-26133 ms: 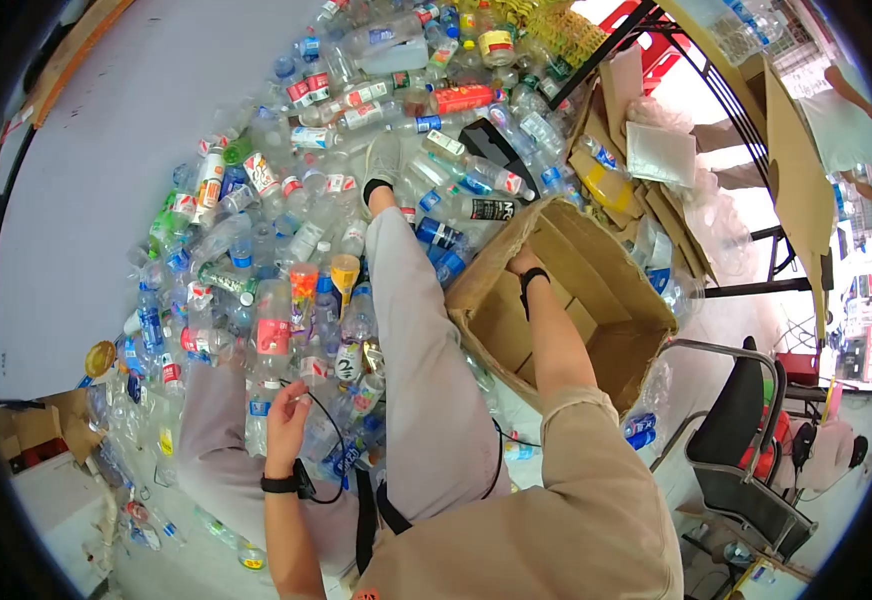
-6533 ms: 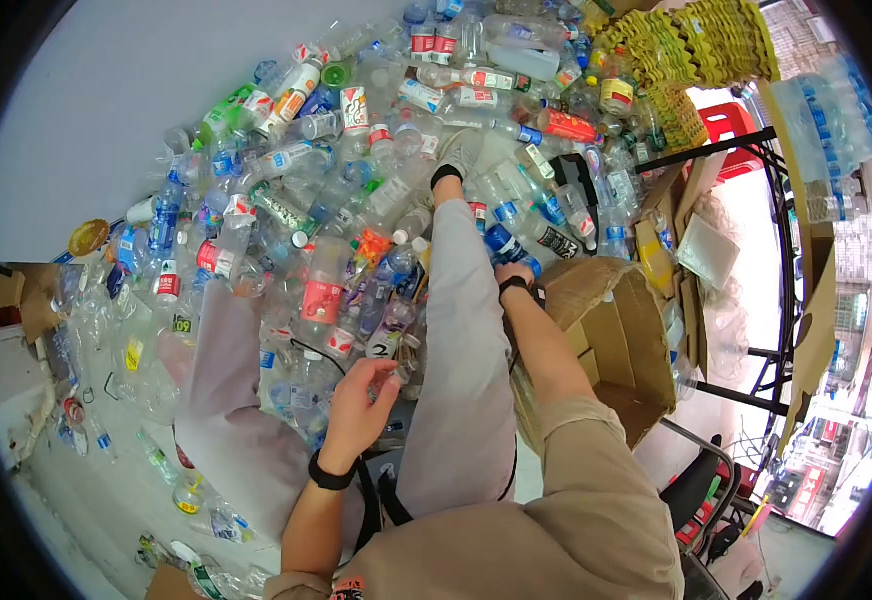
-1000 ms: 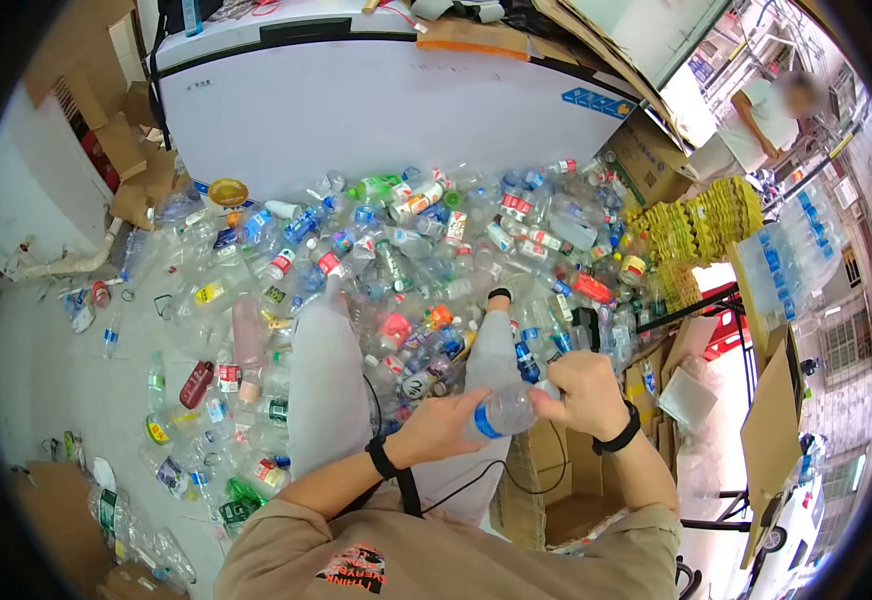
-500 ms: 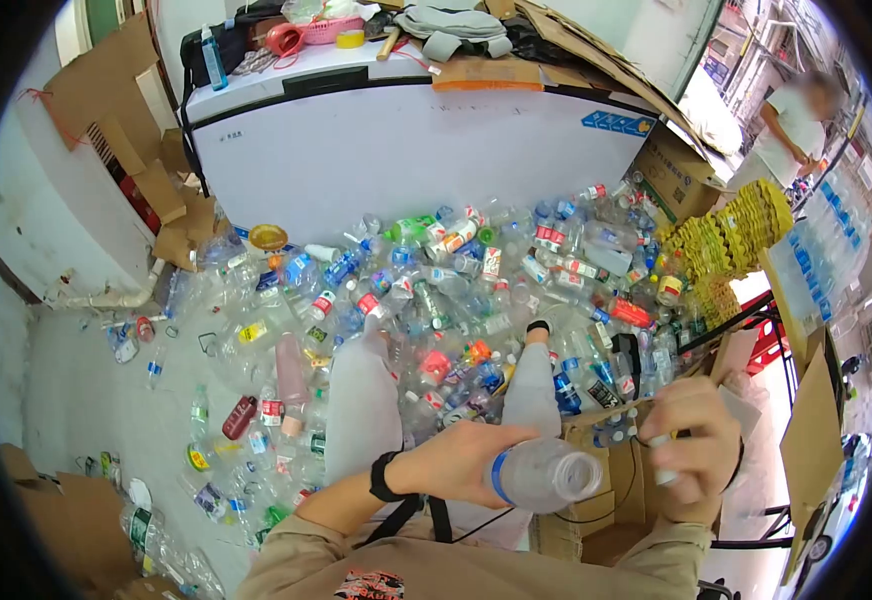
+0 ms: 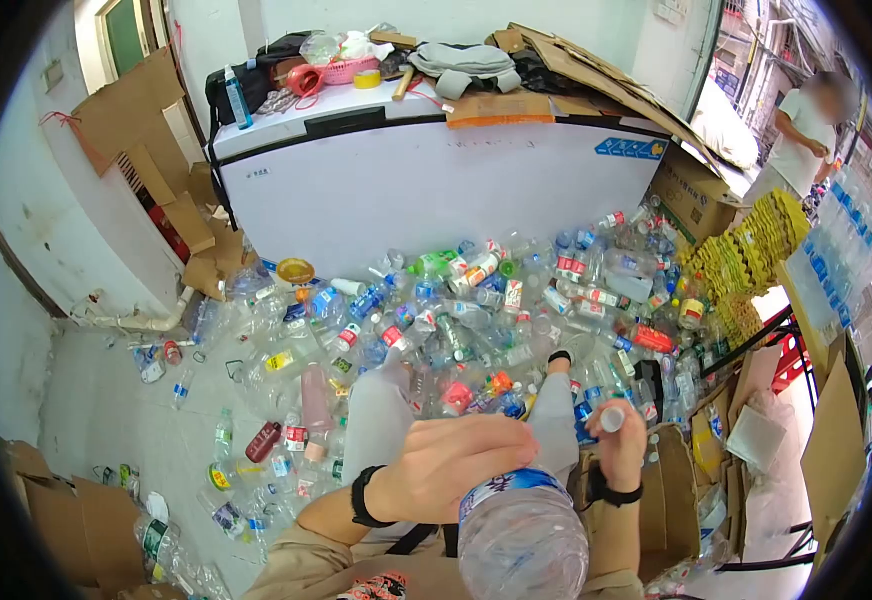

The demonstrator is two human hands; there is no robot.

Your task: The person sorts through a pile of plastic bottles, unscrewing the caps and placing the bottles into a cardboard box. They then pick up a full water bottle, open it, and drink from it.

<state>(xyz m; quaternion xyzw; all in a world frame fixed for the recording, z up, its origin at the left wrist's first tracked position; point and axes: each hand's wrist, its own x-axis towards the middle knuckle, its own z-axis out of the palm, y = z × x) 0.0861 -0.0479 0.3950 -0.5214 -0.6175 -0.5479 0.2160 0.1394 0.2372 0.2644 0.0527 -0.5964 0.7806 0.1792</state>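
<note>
The left hand [image 5: 461,465] is wrapped tight round the neck end of a clear plastic bottle [image 5: 521,540]. The bottle is ribbed and slightly crumpled, has a blue label band, and is raised close under the camera. The right hand [image 5: 624,445], held apart just beside it, pinches a small round white cap [image 5: 611,418] in its fingertips. Under the right hand stands an open brown cardboard box [image 5: 678,500]. Beyond both hands a heap of plastic bottles [image 5: 496,300], mostly transparent with coloured labels, covers the floor up to a smooth white chest freezer [image 5: 436,190].
</note>
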